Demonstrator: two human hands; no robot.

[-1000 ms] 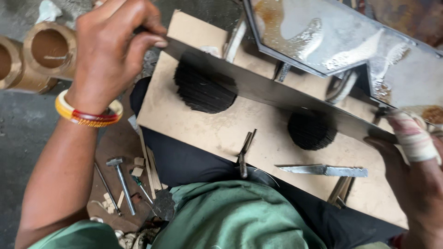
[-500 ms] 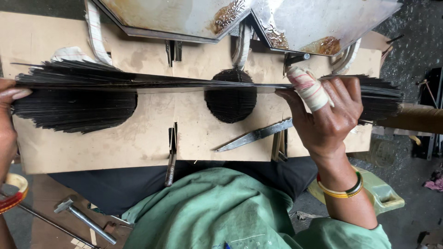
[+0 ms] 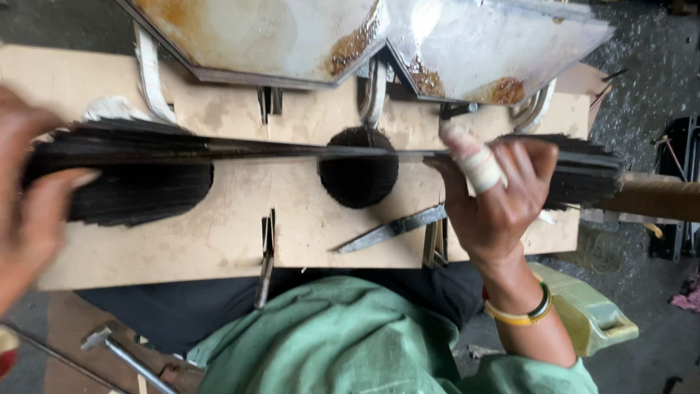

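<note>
Right hand [image 3: 503, 197] with bandaged finger closed around the long dark metal strip [image 3: 306, 152], left hand [image 3: 29, 197] blurred, fingers curled at its far end, pointed blade [image 3: 390, 228] on the board [image 3: 219, 241] just beside the right hand

Setting: a small metalworking workshop, seen from above a person who is sitting at a low bench
Bench: a worn fibreboard panel [image 3: 219, 241] is lying across the lap; round holes are showing dark in it
Stock: rust-stained sheet-metal pieces [image 3: 262, 36] are resting at the far edge; thin dark metal strips [image 3: 146, 175] are lying bundled across the board
Tools: a hammer [image 3: 117, 350] is lying on the floor; a pointed steel blade [image 3: 386, 230] is sitting on the board
Floor: gritty concrete [image 3: 642, 80] is showing metal scraps
</note>
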